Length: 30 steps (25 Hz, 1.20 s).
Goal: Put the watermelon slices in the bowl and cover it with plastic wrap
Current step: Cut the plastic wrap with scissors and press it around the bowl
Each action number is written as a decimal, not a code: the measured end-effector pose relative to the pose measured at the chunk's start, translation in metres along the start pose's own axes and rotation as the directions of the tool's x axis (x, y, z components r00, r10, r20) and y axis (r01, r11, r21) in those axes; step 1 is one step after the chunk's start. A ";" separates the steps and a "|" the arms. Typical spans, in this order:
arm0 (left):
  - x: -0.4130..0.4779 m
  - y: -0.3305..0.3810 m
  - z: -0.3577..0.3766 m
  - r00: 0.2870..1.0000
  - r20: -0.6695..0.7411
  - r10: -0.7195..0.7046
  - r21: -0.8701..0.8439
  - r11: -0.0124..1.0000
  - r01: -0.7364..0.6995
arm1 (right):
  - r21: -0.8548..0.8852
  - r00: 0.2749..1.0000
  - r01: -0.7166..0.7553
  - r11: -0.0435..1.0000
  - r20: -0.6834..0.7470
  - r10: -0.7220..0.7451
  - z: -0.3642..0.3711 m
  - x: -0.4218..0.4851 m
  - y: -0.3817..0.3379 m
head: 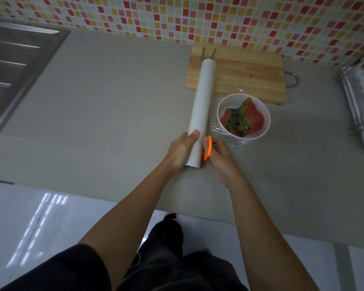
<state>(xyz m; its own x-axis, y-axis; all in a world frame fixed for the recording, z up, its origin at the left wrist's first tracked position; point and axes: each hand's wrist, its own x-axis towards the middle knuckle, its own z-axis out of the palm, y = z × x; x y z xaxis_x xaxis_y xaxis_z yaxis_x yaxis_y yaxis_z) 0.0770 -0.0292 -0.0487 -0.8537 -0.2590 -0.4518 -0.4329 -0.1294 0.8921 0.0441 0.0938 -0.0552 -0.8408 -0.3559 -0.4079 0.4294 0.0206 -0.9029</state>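
Observation:
A white bowl on the grey counter holds watermelon slices, and clear plastic wrap lies over it and spreads onto the counter to its right. A long white roll of plastic wrap lies just left of the bowl. My left hand grips the roll's near end. My right hand holds orange-handled scissors, whose blades run along the gap between roll and bowl.
A wooden cutting board lies behind the bowl, with the roll's far end over it. A steel sink is at the far left, a white dish rack at the right edge. The counter's front edge runs below my forearms.

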 end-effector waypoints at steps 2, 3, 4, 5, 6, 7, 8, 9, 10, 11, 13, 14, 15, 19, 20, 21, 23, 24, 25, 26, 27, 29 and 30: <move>-0.001 0.000 -0.002 1.000 0.001 0.014 0.030 0.999 -0.014 | 0.032 1.000 -0.015 0.999 -0.006 0.015 0.002 0.006 -0.003; -0.001 0.000 -0.004 1.000 0.003 0.018 0.041 0.999 -0.018 | 0.030 1.000 -0.010 0.999 -0.008 0.010 0.003 0.008 -0.004; -0.001 0.000 -0.006 1.000 0.008 0.019 0.045 0.999 -0.020 | 0.021 1.000 0.004 1.000 -0.008 -0.004 0.003 0.011 -0.005; -0.002 0.000 -0.008 1.000 0.013 0.018 0.048 0.999 -0.019 | 0.013 1.000 0.019 1.000 -0.007 -0.019 0.004 0.014 -0.006; -0.002 -0.001 -0.009 1.000 0.015 0.018 0.054 0.998 -0.019 | 0.013 1.000 0.026 1.000 -0.006 -0.026 0.005 0.017 -0.008; -0.003 -0.001 -0.012 1.000 0.016 0.019 0.064 0.998 -0.020 | 0.015 1.000 0.022 1.000 -0.007 -0.022 0.005 0.020 -0.010; -0.004 -0.002 -0.014 1.000 0.018 0.021 0.073 0.997 -0.022 | 0.015 1.000 0.014 1.000 -0.005 -0.014 0.006 0.023 -0.012; -0.005 -0.004 -0.016 1.000 0.020 0.023 0.078 0.997 -0.024 | 0.009 1.000 0.009 1.000 -0.001 -0.009 0.006 0.027 -0.015; -0.006 -0.004 -0.018 1.000 0.021 0.023 0.076 0.997 -0.025 | -0.012 1.000 0.010 1.000 0.005 -0.010 0.007 0.029 -0.016; -0.007 -0.005 -0.020 1.000 0.020 0.022 0.073 0.997 -0.023 | -0.031 1.000 0.017 0.999 0.008 -0.017 0.009 0.032 -0.017; -0.009 -0.004 -0.025 1.000 0.013 0.022 0.081 0.996 -0.023 | -0.014 0.999 0.036 0.999 0.000 -0.036 0.013 0.036 -0.019; -0.009 -0.003 -0.028 1.000 0.010 0.021 0.093 0.995 -0.021 | 0.009 0.999 0.036 0.999 -0.002 -0.036 0.016 0.038 -0.021; -0.010 -0.003 -0.031 1.000 0.010 0.020 0.106 0.994 -0.021 | 0.027 0.999 0.036 0.999 -0.004 -0.036 0.019 0.040 -0.022; -0.012 -0.002 -0.043 1.000 0.025 0.018 0.133 0.991 -0.021 | 0.034 0.997 0.053 0.998 -0.051 -0.052 0.029 0.051 -0.025; -0.013 -0.001 -0.048 0.999 0.030 0.017 0.145 0.989 -0.022 | 0.042 0.997 0.058 0.997 -0.050 -0.056 0.031 0.053 -0.027; -0.013 0.000 -0.052 0.999 0.038 0.019 0.158 0.987 -0.025 | 0.045 0.997 0.058 0.997 -0.045 -0.056 0.033 0.056 -0.028; -0.014 0.003 -0.060 0.998 0.054 0.025 0.175 0.984 -0.034 | 0.031 0.997 0.059 0.998 -0.052 -0.057 0.038 0.063 -0.031; -0.014 0.005 -0.065 0.998 0.057 0.025 0.178 0.983 -0.035 | 0.032 0.996 0.060 0.998 -0.067 -0.058 0.040 0.066 -0.032; -0.015 0.006 -0.070 0.998 0.058 0.023 0.181 0.983 -0.033 | 0.038 0.995 0.058 0.998 -0.079 -0.055 0.043 0.069 -0.033; -0.015 0.007 -0.075 0.998 0.061 0.021 0.187 0.982 -0.032 | 0.044 0.995 0.051 0.998 -0.084 -0.047 0.045 0.072 -0.034; -0.016 0.007 -0.080 0.998 0.066 0.019 0.194 0.981 -0.032 | 0.046 0.996 0.043 0.998 -0.086 -0.039 0.047 0.074 -0.035; -0.015 0.007 -0.090 0.996 0.083 0.015 0.205 0.978 -0.031 | 0.037 0.995 0.030 0.999 -0.099 -0.026 0.051 0.080 -0.036; -0.014 0.006 -0.096 0.996 0.091 0.012 0.206 0.978 -0.031 | 0.025 0.994 0.023 0.999 -0.111 -0.020 0.053 0.083 -0.036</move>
<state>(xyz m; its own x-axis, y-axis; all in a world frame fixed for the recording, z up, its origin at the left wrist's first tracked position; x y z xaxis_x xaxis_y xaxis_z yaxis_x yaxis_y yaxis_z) 0.1140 -0.1179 -0.0364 -0.8818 -0.1721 -0.4390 -0.4565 0.0781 0.8863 -0.0239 0.0137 -0.0495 -0.8805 -0.2505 -0.4024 0.4182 -0.0109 -0.9083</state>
